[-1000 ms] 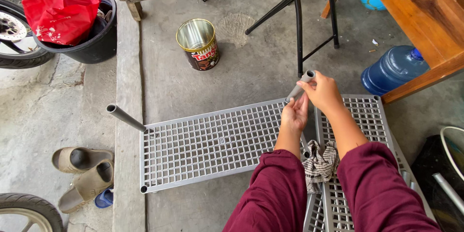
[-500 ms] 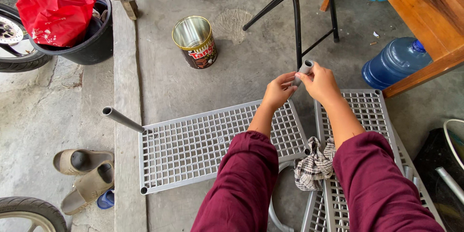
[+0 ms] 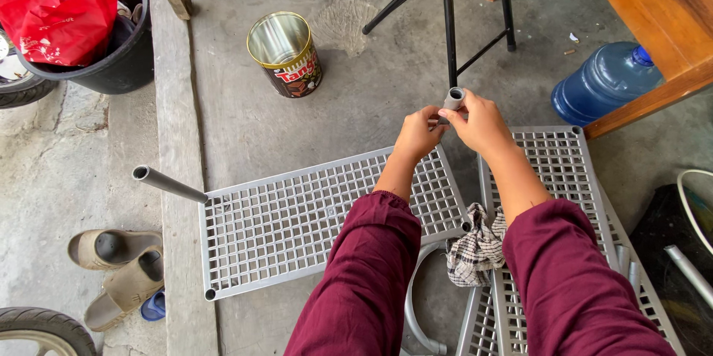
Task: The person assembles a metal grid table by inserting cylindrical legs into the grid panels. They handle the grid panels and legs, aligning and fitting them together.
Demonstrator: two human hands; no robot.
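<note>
Pinched between both hands, a short grey tube [image 3: 454, 98] is held upright above the far corners of two grey lattice shelf panels [image 3: 312, 215], right hand [image 3: 483, 124] wrapped around it, left hand [image 3: 418, 133] closed at its lower end. It is best kept plumb over a corner socket and pressed straight down, clear of the checked rag [image 3: 475, 252] lying nearer.

Both arms wore long maroon sleeves of soft, loosely creased cloth, entering from six o'clock and ending at plain cuffs partway along the forearms. The left hand [image 3: 418, 133] and right hand [image 3: 481, 123] were bare: no gloves, rings, watch or bands showed.
</note>
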